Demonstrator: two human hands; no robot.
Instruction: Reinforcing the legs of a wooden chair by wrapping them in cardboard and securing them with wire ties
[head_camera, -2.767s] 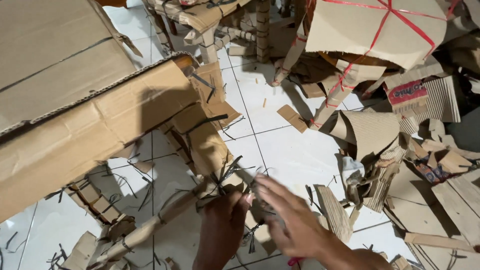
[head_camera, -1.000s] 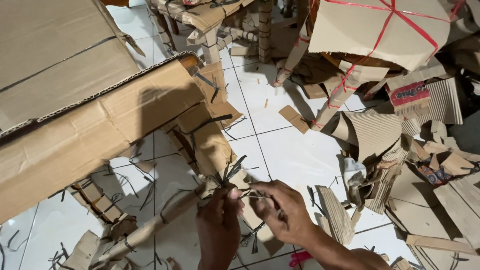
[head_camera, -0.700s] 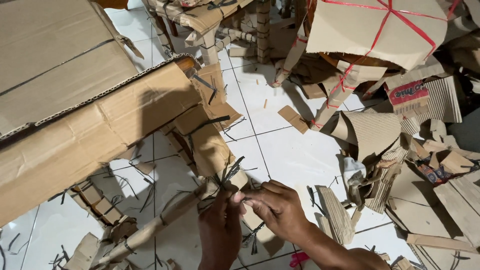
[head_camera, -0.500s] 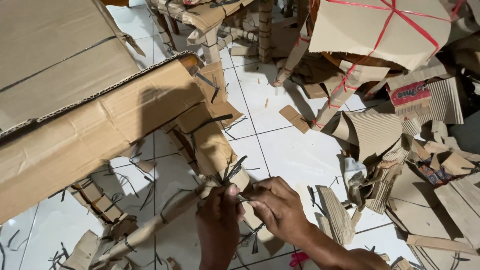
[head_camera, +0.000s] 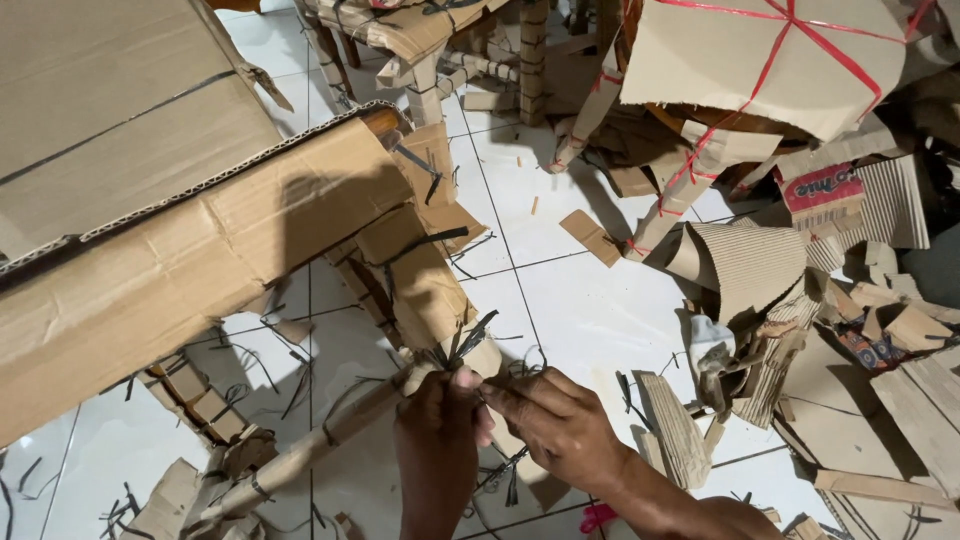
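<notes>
My left hand (head_camera: 438, 440) grips the joint of a cardboard-wrapped frame leg (head_camera: 420, 290) where it meets a cardboard-wrapped rung (head_camera: 310, 450). My right hand (head_camera: 555, 425) pinches black strap ends (head_camera: 465, 345) that stick up from the knot at that joint. The two hands touch at the fingertips. The leg belongs to a large piece covered in brown cardboard (head_camera: 190, 250) at the left.
White tiled floor (head_camera: 590, 300) is littered with black strap scraps and cardboard offcuts. A cardboard bundle tied with red string (head_camera: 760, 60) sits top right. Corrugated rolls and scraps (head_camera: 740, 265) pile at the right. More wrapped furniture legs (head_camera: 430, 70) stand at the top.
My right hand closed from spread fingers to a pinch on the strap ends and drew toward my left hand, which stayed on the joint.
</notes>
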